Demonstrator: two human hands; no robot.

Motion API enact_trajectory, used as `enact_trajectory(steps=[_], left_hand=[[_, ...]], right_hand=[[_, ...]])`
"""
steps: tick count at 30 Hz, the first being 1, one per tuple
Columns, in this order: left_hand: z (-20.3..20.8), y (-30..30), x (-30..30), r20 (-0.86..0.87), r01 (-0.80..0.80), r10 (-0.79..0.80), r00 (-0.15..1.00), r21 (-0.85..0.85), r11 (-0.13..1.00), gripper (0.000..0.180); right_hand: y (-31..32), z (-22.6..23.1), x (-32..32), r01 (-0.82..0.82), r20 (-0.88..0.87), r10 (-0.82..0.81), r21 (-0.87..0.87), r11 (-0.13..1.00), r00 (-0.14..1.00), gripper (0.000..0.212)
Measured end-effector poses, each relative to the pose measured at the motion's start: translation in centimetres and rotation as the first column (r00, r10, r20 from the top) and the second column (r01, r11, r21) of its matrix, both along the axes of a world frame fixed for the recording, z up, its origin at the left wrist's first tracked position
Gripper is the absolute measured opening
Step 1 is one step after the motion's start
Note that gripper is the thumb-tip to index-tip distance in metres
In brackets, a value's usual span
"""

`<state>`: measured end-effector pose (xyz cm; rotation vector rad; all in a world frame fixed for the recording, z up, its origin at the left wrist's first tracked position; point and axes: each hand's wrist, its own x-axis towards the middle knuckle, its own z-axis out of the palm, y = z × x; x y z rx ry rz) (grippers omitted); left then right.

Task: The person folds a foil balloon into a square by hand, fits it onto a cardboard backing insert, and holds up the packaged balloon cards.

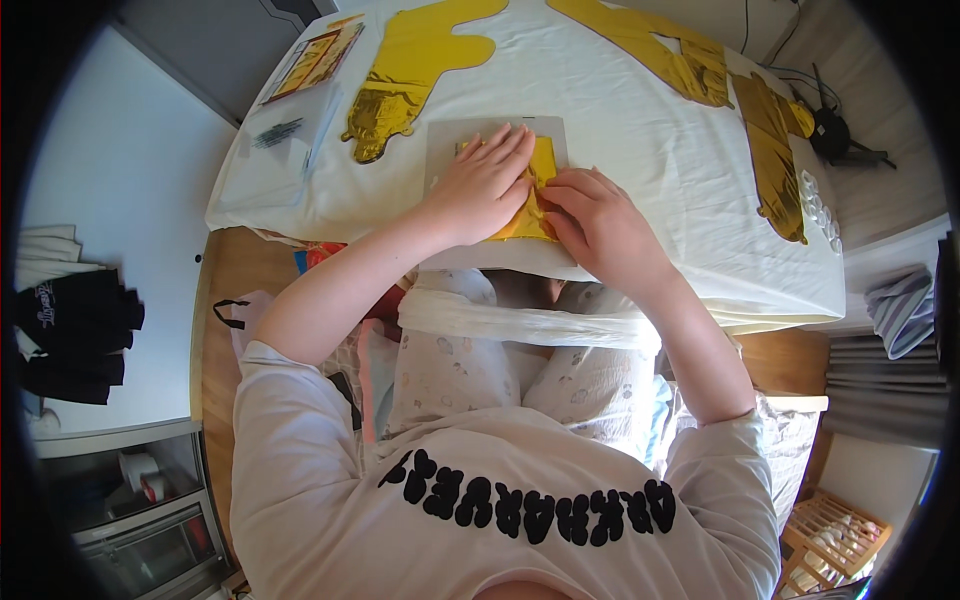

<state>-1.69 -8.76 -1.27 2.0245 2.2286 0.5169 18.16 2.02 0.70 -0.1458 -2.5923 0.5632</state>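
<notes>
The gold foil (538, 195) lies at upper centre, under both hands. Left hand (480, 190) presses flat, fingers together. Right fingers (562, 200) pinch its edge.

the single head view looked steeply down from above the person's chest, close over both forearms, toward a white-covered bed (640, 190) ahead (its edges bent by the fisheye rim); wooden floor (225, 330) showed at left.

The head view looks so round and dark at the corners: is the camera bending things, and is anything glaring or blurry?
Head view: a fisheye bends the edges and blackens the corners; daylight glares on the white sheet and gold foil; left hand and right hand look sharp.
</notes>
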Motion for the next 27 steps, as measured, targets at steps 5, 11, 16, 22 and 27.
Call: enact_trajectory(steps=[5,11,16,22,27], left_hand=[[0.0,-0.2,0.1,0.017,0.012,-0.013,1.0,0.026,1.0,0.06],[-0.3,-0.2,0.4,-0.151,0.017,-0.014,0.988,0.019,1.0,0.06],[0.3,-0.1,0.6,-0.127,-0.031,0.023,0.992,-0.063,0.998,0.063],[0.4,-0.1,0.7,-0.08,-0.018,0.014,0.997,-0.055,0.998,0.066],[0.3,-0.2,1.1,-0.224,-0.028,0.014,0.974,-0.062,0.998,0.068]], right_hand=[[0.7,0.8,0.0,-0.078,0.078,0.083,-0.064,0.995,0.994,0.029],[2.1,1.6,0.9,-0.146,0.1,0.172,-0.224,0.964,0.98,0.036],[2.5,1.0,0.9,-0.161,0.11,0.185,-0.197,0.967,0.977,0.042],[2.6,0.9,1.0,-0.146,0.108,0.165,-0.161,0.976,0.98,0.041],[2.3,0.7,1.2,-0.1,0.097,0.12,-0.19,0.977,0.988,0.044]])
